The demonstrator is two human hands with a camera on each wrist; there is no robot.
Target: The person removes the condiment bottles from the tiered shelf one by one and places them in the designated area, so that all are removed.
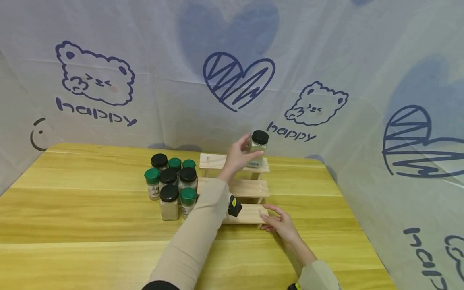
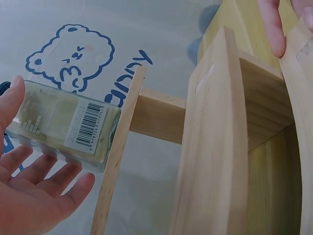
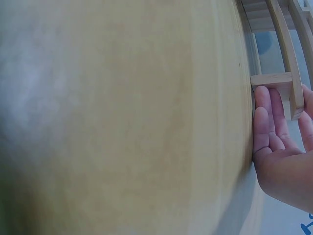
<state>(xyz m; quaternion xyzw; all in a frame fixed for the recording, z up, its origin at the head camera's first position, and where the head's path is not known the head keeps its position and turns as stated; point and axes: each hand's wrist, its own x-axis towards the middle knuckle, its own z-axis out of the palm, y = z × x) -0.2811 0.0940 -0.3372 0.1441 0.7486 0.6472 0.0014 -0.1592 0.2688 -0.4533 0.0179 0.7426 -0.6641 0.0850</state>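
Note:
My left hand (image 1: 237, 157) holds a square glass spice jar (image 1: 258, 150) with a black lid, thumb and fingers around its sides. The jar is upright at the right end of the top tier of a three-tier wooden rack (image 1: 250, 187). In the left wrist view, a barcode label (image 2: 88, 126) shows near the jar's base, which is right at the tier's edge. At the rack's lowest tier, my right hand (image 1: 282, 227) grips the right end. The right wrist view shows its fingers (image 3: 262, 126) under the board and beside the leg.
Left of the rack stand several spice jars, some with black lids (image 1: 169, 193) and some with green lids (image 1: 152, 175). They are close together on the wooden table (image 1: 90, 225). A printed cloth (image 1: 166, 104) hangs behind the table and along its right side.

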